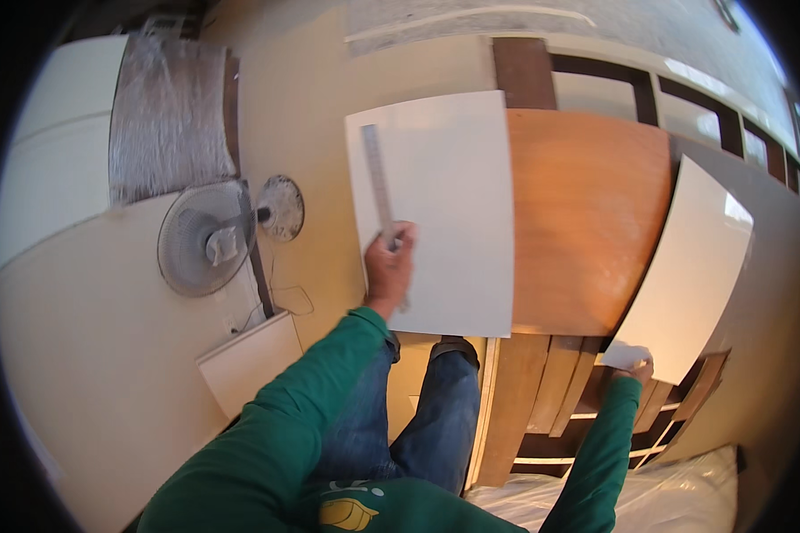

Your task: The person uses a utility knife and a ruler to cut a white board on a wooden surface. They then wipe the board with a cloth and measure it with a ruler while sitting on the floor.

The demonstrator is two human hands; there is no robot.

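Observation:
My left hand (391, 266) is closed around a long metal ruler (376, 173), which lies lengthwise over the left part of a white rectangular sheet (458, 213). The ruler's lower end sticks out below my fist. Off to the right, my right hand (638, 369) grips a small white piece (625, 357) that looks like paper or cloth; its exact kind is unclear. This hand is beside the lower left corner of a second white panel (693, 266). An orange-brown board (587, 213) lies between the two white pieces.
Brown wooden strips (551, 382) and a slatted frame lie right of my legs. At left is a fan (206, 240) with a loose cable, near a plastic-wrapped panel (171, 120). Dark open frames (644, 89) stand at the far right; clear plastic wrapping (676, 493) lies at near right.

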